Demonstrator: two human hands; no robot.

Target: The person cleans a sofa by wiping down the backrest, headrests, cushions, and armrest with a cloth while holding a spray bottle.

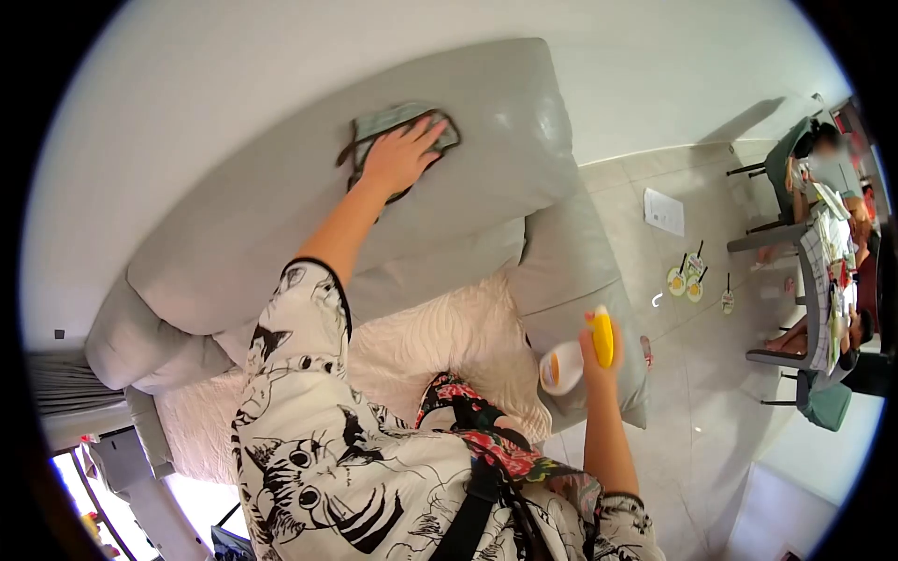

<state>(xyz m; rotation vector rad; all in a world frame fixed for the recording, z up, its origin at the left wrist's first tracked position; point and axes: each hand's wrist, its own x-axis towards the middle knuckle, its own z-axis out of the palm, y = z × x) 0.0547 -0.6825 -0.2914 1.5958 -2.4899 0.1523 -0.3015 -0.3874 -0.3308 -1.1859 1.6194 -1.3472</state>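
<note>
My left hand (pixel 400 157) lies flat with fingers spread on a grey-green cloth with dark edging (pixel 379 122). The cloth is pressed against the upper part of the grey sofa's backrest (pixel 271 206). Off to the right, my right hand (pixel 599 360) is closed around a spray bottle with a yellow head and a white body (pixel 561 369). The bottle is over the sofa's armrest and tilted, its body partly behind my hand. Part of an orange label shows on it.
A quilted beige cover (pixel 449 327) lies on the seat under my legs. On the tiled floor (pixel 673 383) are a white paper sheet (pixel 664 212) and several small round items (pixel 693 285). At far right, people sit by a table with a checked cloth (pixel 823 252) and chairs.
</note>
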